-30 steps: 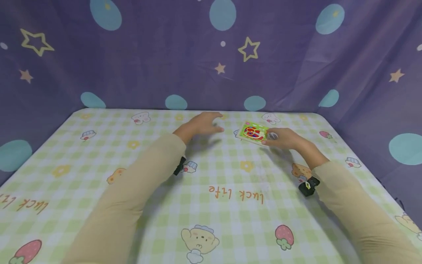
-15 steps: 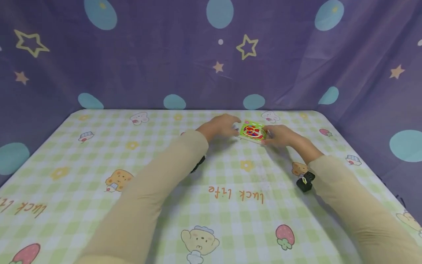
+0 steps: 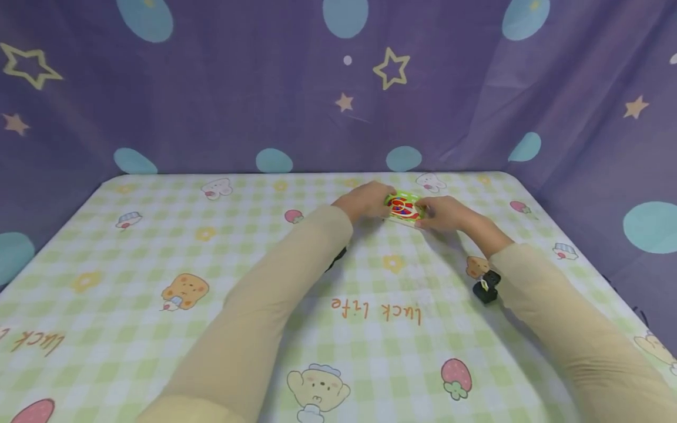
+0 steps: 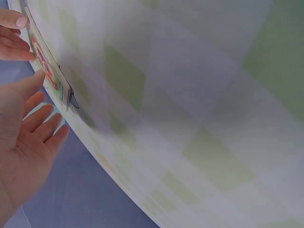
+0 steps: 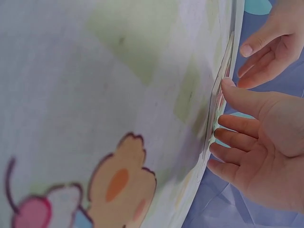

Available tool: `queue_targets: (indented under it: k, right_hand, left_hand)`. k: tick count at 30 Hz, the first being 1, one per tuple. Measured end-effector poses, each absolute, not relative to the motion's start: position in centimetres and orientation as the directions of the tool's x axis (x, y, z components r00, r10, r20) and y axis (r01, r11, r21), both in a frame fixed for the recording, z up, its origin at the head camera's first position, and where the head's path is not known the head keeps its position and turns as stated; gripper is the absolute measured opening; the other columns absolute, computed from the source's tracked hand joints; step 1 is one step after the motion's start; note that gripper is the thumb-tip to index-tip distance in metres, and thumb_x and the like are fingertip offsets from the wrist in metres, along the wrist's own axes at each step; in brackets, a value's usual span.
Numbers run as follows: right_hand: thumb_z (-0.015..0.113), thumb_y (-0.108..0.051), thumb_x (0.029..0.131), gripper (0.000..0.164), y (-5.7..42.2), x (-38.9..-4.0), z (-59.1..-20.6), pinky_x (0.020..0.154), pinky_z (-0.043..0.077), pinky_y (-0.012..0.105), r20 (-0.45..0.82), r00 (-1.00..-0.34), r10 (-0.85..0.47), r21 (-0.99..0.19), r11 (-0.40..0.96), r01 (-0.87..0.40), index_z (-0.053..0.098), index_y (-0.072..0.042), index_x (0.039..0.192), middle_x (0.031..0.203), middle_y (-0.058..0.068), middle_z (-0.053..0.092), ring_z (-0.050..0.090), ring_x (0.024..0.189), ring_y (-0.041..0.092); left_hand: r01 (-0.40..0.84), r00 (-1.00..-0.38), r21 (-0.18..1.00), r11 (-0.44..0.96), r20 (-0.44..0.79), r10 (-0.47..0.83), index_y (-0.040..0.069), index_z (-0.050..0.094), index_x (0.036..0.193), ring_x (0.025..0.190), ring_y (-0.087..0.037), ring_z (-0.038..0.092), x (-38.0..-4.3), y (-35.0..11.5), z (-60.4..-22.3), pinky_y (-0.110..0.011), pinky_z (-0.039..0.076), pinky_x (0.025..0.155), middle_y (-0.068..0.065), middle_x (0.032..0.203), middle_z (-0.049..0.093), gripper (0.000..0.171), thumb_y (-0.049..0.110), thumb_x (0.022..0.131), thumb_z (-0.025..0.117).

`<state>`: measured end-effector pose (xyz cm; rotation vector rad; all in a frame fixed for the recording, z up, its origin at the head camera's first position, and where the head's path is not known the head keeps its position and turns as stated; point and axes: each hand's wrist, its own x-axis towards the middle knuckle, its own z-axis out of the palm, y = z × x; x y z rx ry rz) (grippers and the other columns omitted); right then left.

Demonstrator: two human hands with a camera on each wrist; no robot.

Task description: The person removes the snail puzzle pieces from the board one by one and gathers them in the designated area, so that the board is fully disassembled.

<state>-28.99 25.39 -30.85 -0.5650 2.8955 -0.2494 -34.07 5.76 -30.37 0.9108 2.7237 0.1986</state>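
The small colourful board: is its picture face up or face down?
Face up. The head view shows the red and green picture on the board, between the left hand and right hand.

A person's sleeved left arm (image 3: pixel 264 299) and right arm (image 3: pixel 571 323) reach from near to far, slanting inward. The left hand (image 3: pixel 367 198) and right hand (image 3: pixel 446 212) face each other, near but apart. The left thumb (image 4: pixel 29 86) and right thumb (image 5: pixel 244 99) stand away from the slightly spread, gently bent left fingers (image 4: pixel 46 127) and right fingers (image 5: pixel 237 139).
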Motion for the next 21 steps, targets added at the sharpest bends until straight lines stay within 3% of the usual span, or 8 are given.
queue_targets:
  k: [6,12,18,21]
  right_hand:
    - [0.062,-0.027,0.093,0.055,25.3,-28.9,-30.7,0.108,0.037,0.054,-0.142,-0.914,-0.379,-0.2,0.916,-0.349,0.047,0.004,0.137,0.13,0.027,0.057,0.051,0.123,0.044]
    - [0.062,-0.026,0.093,0.053,25.3,-28.9,-30.9,0.104,0.04,0.054,-0.145,-0.912,-0.383,-0.199,0.915,-0.352,0.048,0.003,0.136,0.125,0.025,0.06,0.054,0.117,0.042]
    - [0.063,-0.025,0.093,0.053,25.3,-29.0,-31.0,0.099,0.043,0.052,-0.139,-0.911,-0.389,-0.187,0.914,-0.361,0.049,0.004,0.135,0.116,0.023,0.063,0.058,0.108,0.038]
    - [0.063,-0.024,0.092,0.053,25.2,-29.0,-31.0,0.094,0.045,0.05,-0.143,-0.912,-0.384,-0.188,0.915,-0.356,0.049,0.004,0.135,0.104,0.02,0.065,0.059,0.095,0.033]
  left_hand:
    - [0.613,-0.744,0.196,0.765,-0.18,0.643,0.014,0.049,0.138,0.128,-0.021,0.051,-34.4,6.0,-30.7,-0.035,0.038,0.112,-0.005,0.136,0.057,0.045,0.021,0.095,0.057]
    - [0.636,-0.729,0.17,0.753,-0.188,0.658,0.014,0.051,0.138,0.124,-0.017,0.053,-34.0,6.5,-31.1,-0.032,0.039,0.11,-0.003,0.134,0.058,0.04,0.015,0.097,0.051]
    - [0.631,-0.736,0.14,0.763,-0.203,0.646,0.017,0.049,0.141,0.135,-0.019,0.046,-33.9,6.8,-31.2,-0.031,0.035,0.115,-0.002,0.145,0.051,0.042,0.014,0.099,0.049]
    - [0.628,-0.737,0.13,0.767,-0.218,0.64,0.018,0.049,0.141,0.139,-0.021,0.042,-33.8,6.8,-31.1,-0.033,0.032,0.117,-0.003,0.148,0.048,0.043,0.016,0.098,0.051]
